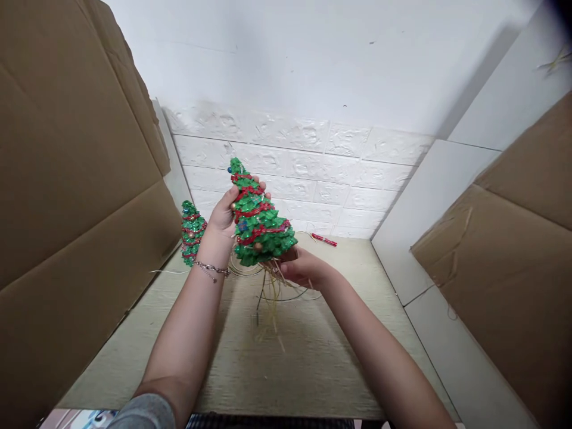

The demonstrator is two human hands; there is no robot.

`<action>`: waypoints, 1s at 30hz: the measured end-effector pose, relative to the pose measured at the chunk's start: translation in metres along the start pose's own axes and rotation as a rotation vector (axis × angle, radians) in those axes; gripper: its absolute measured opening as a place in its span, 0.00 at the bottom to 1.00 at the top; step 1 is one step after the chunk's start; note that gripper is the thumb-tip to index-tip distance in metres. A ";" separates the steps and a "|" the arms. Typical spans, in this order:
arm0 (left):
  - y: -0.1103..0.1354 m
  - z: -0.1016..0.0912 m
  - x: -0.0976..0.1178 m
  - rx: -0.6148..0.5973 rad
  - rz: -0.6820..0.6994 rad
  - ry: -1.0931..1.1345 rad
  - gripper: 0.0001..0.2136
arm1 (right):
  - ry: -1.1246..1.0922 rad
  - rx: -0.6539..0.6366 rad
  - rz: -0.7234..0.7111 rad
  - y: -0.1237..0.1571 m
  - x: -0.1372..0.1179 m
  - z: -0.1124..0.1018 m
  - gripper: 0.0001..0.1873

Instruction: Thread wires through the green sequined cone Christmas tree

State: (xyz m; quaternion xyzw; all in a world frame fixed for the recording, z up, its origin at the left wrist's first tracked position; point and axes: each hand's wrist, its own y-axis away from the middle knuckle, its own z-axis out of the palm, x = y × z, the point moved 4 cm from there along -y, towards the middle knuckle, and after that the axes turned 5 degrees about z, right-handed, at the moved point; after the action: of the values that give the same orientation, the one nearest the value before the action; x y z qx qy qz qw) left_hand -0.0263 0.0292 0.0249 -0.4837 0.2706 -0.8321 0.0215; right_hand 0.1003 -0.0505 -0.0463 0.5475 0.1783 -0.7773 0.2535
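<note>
My left hand wraps the green Christmas tree ornament midway, long axis tilted, tip up and leftward; my right hand cups its base, fingers curled beneath, amid loose raffia strands.

A green tinsel Christmas tree is hiding most of the fingers of the left hand and the fingertips of the right hand. Pale straw strands are obscuring the tree's underside. A slim red object is lying too far off to identify. A grey sleeve and dark striped fabric are being cut off by the bottom edge. A dark blur is covering the top right corner, and thin yellowish wisps beneath it are staying too faint to identify.
</note>
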 end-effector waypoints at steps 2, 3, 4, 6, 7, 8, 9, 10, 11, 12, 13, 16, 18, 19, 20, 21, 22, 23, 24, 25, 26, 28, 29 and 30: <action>-0.007 0.013 -0.005 -0.034 -0.052 0.025 0.17 | -0.078 0.017 0.080 0.004 0.005 -0.011 0.26; -0.011 0.021 -0.009 -0.044 -0.078 0.031 0.16 | -0.115 0.029 0.104 0.009 0.005 -0.018 0.23; -0.016 0.030 -0.015 -0.051 -0.102 0.033 0.15 | -0.155 0.038 0.115 0.016 0.005 -0.025 0.23; -0.027 0.052 -0.030 -0.062 -0.137 0.059 0.13 | -0.244 0.058 0.098 0.033 0.002 -0.040 0.30; -0.032 0.065 -0.040 -0.080 -0.169 0.077 0.14 | -0.286 0.073 0.088 0.044 0.001 -0.049 0.34; -0.037 0.079 -0.051 -0.105 -0.203 0.098 0.14 | -0.323 0.111 0.067 0.055 -0.001 -0.058 0.36; -0.043 0.093 -0.063 -0.124 -0.218 0.108 0.14 | -0.356 0.163 0.045 0.066 -0.002 -0.068 0.36; -0.048 0.106 -0.075 -0.146 -0.229 0.100 0.13 | -0.382 0.225 0.023 0.077 -0.003 -0.079 0.37; -0.053 0.120 -0.087 -0.162 -0.222 0.075 0.12 | -0.402 0.292 0.000 0.087 -0.004 -0.090 0.38; -0.057 0.132 -0.099 -0.173 -0.209 0.043 0.11 | -0.419 0.361 -0.017 0.096 -0.004 -0.101 0.38; -0.062 0.143 -0.112 -0.178 -0.197 0.021 0.11 | -0.434 0.431 -0.028 0.103 -0.003 -0.111 0.37; -0.073 0.171 -0.151 -0.175 -0.157 -0.042 0.12 | -0.509 0.678 -0.040 0.116 0.004 -0.140 0.23; -0.077 0.185 -0.177 -0.186 -0.157 -0.108 0.13 | -0.593 0.849 -0.046 0.120 0.013 -0.156 0.14; -0.080 0.190 -0.189 -0.181 -0.149 -0.155 0.13 | -0.633 0.919 -0.047 0.120 0.018 -0.162 0.12; -0.081 0.194 -0.200 -0.180 -0.142 -0.213 0.14 | -0.662 0.969 -0.042 0.120 0.023 -0.168 0.11; -0.083 0.196 -0.210 -0.178 -0.133 -0.268 0.14 | -0.676 1.000 -0.035 0.119 0.027 -0.172 0.11; -0.084 0.199 -0.219 -0.179 -0.121 -0.318 0.14 | -0.681 1.020 -0.027 0.118 0.030 -0.175 0.11; -0.086 0.200 -0.227 -0.181 -0.110 -0.367 0.14 | -0.680 1.030 -0.021 0.117 0.033 -0.178 0.11; -0.087 0.201 -0.235 -0.184 -0.099 -0.413 0.14 | -0.677 1.036 -0.018 0.116 0.034 -0.180 0.12; -0.088 0.201 -0.241 -0.185 -0.092 -0.454 0.14 | -0.676 1.042 -0.017 0.115 0.035 -0.181 0.13; -0.088 0.201 -0.247 -0.186 -0.087 -0.486 0.15 | -0.676 1.048 -0.017 0.115 0.036 -0.181 0.13; -0.088 0.201 -0.255 -0.192 -0.081 -0.518 0.16 | -0.679 1.054 -0.016 0.115 0.035 -0.181 0.14; -0.088 0.201 -0.257 -0.200 -0.077 -0.523 0.16 | -0.682 1.054 -0.012 0.115 0.034 -0.180 0.15; -0.087 0.202 -0.259 -0.213 -0.069 -0.528 0.17 | -0.684 1.053 -0.006 0.115 0.034 -0.179 0.15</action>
State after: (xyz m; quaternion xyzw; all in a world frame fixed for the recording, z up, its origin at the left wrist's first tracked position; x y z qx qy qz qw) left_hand 0.2955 0.0942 -0.0616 -0.6923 0.3247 -0.6443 0.0120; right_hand 0.2950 -0.0509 -0.1384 0.3187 -0.3182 -0.8928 -0.0097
